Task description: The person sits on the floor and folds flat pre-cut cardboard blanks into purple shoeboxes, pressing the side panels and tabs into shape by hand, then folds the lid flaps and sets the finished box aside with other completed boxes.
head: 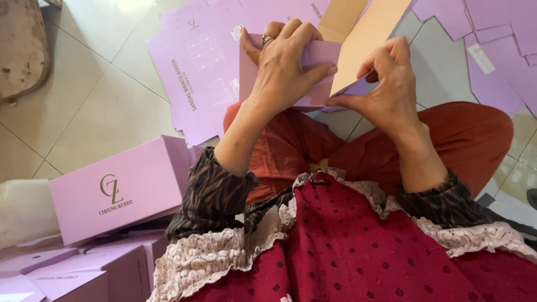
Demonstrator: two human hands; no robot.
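In the upper middle of the frame, the left hand (282, 70) is lying spread over a half-folded lilac cardboard box (321, 56), its fingers curling over the top edge and its thumb pressing the front panel. Just to the right, the right hand (386, 84) is pinching the corner of the box's tan inner flap (363, 39) between thumb and bent fingers. The box is sitting above the person's knees in red trousers (470, 131). Flat lilac box blanks (196, 78) are lying on the tiled floor (100, 106) in the upper left, and more are lying in the upper right. Finished lilac boxes (120, 187) are stacking up at the lower left.
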